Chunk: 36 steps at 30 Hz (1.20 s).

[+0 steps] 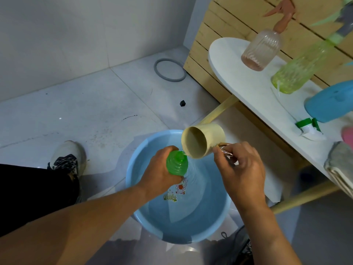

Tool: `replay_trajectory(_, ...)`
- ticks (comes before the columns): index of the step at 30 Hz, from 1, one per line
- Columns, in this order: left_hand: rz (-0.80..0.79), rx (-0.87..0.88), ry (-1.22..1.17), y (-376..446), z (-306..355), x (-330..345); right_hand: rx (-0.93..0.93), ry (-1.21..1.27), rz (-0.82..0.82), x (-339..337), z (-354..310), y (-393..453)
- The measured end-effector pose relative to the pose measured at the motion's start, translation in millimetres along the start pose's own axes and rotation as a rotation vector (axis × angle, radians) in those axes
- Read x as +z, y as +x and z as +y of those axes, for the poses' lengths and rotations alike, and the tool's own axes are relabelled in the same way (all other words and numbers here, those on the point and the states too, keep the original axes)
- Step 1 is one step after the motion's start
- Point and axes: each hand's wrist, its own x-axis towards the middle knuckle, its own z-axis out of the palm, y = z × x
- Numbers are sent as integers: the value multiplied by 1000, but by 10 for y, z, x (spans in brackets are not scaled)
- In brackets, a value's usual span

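Green bottle: I hold the green ribbed plastic bottle [176, 163] upright in my left hand [160, 169]. My fingers wrap round it, right over the round blue plastic basin [133, 213] of water.
Beige cup: My right hand [240, 167] pinches the shiny ring handle [226, 150] of the round beige cup [202, 140]. The cup is tipped, with its lip just at the bottle's small mouth.
Spill: The cup's mouth is wide and the bottle's is tiny. If I tip too fast, I think water misses and runs down my fingers into the basin.
Slip: A wet bottle can slide in my grip, drop and splash.
Too full: I cannot tell how full the bottle is, so it may run over.
Hidden: My hand covers most of the bottle.
Hard to see: I cannot make out any stream of water, or what is left in the cup.
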Motion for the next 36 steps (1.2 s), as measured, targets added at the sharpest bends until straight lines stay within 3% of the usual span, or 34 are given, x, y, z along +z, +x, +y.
replay_trajectory(4, 26, 3, -33, -23, -19, -2, 423, 379, -64, 112, 182, -18)
replay_trajectory(8, 39, -14, -67, -35, -57, -22, 516, 369, -152, 259, 354, -141)
replay_trajectory(10, 45, -23, -76, -37, -71, -34, 444, 284, -194, 366, 426, -229)
replay_trajectory(17, 44, -33, -80, -60, -93, -59, -79, -253, -225, 691, 583, -519)
replay_trajectory(25, 87, -31, -104, -72, -22, -62, -253, -496, -66, 660, 632, -495)
replay_trajectory(28, 89, -38, -130, -100, 5, -66, -74, -368, -44, 550, 554, -463)
replay_trajectory(32, 92, -45, -162, -89, 75, -57, 218, 168, -4, 327, 484, -322)
replay_trajectory(36, 47, -41, -182, 1, 213, 10, 232, 389, 36, -111, 328, -23)
